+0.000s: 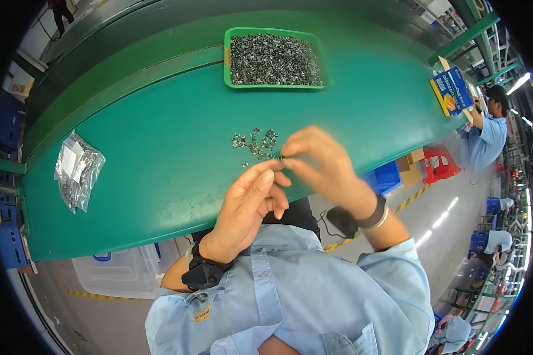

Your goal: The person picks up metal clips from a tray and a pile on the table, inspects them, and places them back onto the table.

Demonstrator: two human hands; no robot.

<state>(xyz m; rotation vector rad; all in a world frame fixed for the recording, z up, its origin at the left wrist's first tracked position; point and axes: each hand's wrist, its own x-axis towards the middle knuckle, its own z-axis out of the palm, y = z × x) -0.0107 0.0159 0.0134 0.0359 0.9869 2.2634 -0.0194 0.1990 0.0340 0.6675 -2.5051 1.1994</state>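
Observation:
Over the near part of the green bench, my two hands meet at their fingertips. My right hand [324,164] pinches thumb and forefinger together; a tiny dark bit shows at the tips, too small and blurred to name. Below and to its left, my left hand [247,204] is closed, its thumb against the forefinger and the other fingers curled; what it holds, if anything, is hidden. Just beyond the fingertips lies a loose scatter of small shiny metal pieces [256,144]. Farther back stands a green plastic tray [227,76] filled with many similar-looking metal pieces.
A clear plastic bag [80,168] of small metal parts lies at the left of the green bench [160,165]. At the far right sits a blue and yellow box [452,92], with a co-worker [487,136] beyond. A red stool [439,165] and blue bin [386,177] stand below.

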